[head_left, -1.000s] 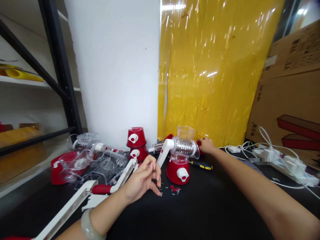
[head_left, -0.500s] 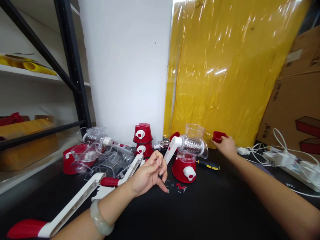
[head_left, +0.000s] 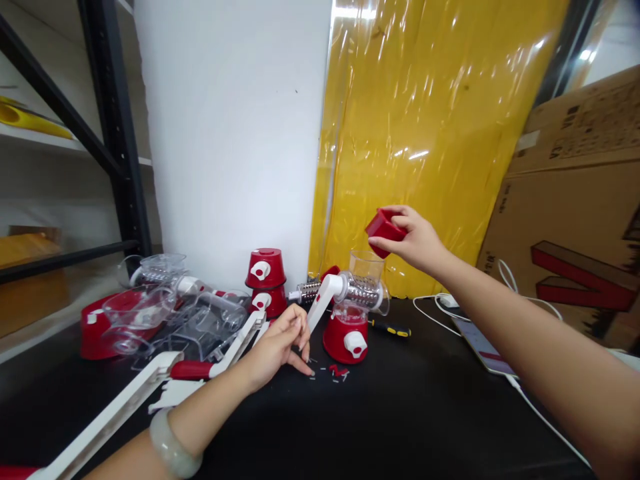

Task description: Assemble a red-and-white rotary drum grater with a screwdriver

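Note:
A red hollow food pusher is in my right hand, gripped between thumb and fingers. It is tilted, above the clear hopper of a red and white rotary grater, and apart from it. My left hand rests low, in front and to the left of that grater. Its thumb presses against curled fingers, and what they hold, if anything, is too small to make out. One lower finger stretches down to the small metal pins on the table, where a small red piece also lies.
Stacked red bases, clear plastic parts and white crank arms crowd the left. A screwdriver lies behind the grater. At right are a tablet, white cables and a cardboard box. Black shelving stands left.
My right hand has lifted the red pusher from low at the right, up and left over the grater's hopper. The left hand keeps nearly the same pose. The view has turned right.

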A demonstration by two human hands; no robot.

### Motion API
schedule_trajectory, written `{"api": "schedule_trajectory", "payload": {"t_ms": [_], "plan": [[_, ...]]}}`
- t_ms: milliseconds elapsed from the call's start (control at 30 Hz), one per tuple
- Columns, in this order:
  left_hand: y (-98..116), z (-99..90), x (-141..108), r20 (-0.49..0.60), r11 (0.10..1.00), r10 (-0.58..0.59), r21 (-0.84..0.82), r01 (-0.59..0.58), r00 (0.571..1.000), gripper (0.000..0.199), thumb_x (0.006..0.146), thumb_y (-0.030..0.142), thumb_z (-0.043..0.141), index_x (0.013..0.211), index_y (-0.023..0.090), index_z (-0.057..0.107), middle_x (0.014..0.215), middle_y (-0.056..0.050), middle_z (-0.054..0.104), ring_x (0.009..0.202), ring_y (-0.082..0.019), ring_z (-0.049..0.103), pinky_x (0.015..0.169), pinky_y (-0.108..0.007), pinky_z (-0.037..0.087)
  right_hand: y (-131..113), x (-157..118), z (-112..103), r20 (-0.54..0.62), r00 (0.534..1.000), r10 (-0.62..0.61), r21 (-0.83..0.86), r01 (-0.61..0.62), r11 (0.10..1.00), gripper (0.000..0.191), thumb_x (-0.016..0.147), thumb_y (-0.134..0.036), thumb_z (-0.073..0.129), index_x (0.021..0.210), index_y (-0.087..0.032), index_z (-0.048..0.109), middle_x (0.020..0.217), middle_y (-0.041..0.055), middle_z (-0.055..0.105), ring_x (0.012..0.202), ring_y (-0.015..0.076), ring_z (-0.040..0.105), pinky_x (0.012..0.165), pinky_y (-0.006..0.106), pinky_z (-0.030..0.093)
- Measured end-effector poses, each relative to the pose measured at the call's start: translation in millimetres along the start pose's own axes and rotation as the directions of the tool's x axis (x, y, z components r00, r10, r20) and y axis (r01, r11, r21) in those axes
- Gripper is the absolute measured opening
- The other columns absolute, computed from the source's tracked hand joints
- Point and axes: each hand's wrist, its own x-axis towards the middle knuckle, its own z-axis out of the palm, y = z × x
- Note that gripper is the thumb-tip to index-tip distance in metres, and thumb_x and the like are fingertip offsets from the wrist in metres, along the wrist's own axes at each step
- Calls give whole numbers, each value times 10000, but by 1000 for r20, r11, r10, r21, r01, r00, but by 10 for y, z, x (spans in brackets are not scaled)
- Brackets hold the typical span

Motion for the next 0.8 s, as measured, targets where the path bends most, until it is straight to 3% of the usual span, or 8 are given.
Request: {"api": "schedule_trajectory", "payload": {"t_ms": [100, 233, 400, 667, 800], "plan": [[-40, -15, 20, -71, 999, -1, 47, 4, 997, 356, 856, 524, 609, 847, 222, 421, 665, 65, 478, 566, -100, 529, 509, -304, 600, -34, 111, 43, 150, 989, -6, 47, -1, 999, 448, 692, -467, 770, 608, -219, 406, 1116, 110, 614, 984, 247, 615, 875, 447, 510], [-80, -53, 35, -143, 998, 2, 64, 7, 990, 384, 849, 564, 594, 835, 218, 428, 632, 67, 481, 536, -100, 523, 504, -306, 594, 18, 209, 109, 191, 981, 19, 49, -29, 998, 458, 684, -461, 776, 665, -231, 380, 1047, 93, 633, 888, 218, 608, 801, 415, 520], [-97, -75, 32, -162, 998, -5, 66, 15, 987, 388, 849, 576, 583, 836, 205, 470, 620, 53, 516, 533, -103, 532, 501, -298, 588, 23, 216, 157, 312, 939, 146, 49, -169, 984, 465, 634, -447, 817, 796, -232, 437, 914, 62, 662, 782, 211, 627, 683, 376, 537], [-100, -77, 32, -164, 999, 11, 43, -4, 986, 382, 830, 565, 617, 850, 197, 516, 622, 51, 535, 518, -98, 539, 485, -290, 582, 101, 147, 172, 456, 887, 76, 129, -150, 980, 699, 698, -439, 793, 1272, -210, 465, 1244, 147, 592, 1028, 264, 648, 860, 447, 558], [-80, -76, 31, -184, 998, 8, 60, 3, 983, 390, 830, 575, 607, 853, 195, 520, 618, 52, 528, 521, -101, 535, 486, -297, 584, 133, 185, 163, 529, 848, 18, 80, -71, 994, 632, 755, -440, 752, 1310, -236, 528, 1223, 130, 590, 1060, 268, 630, 916, 464, 536]]}}
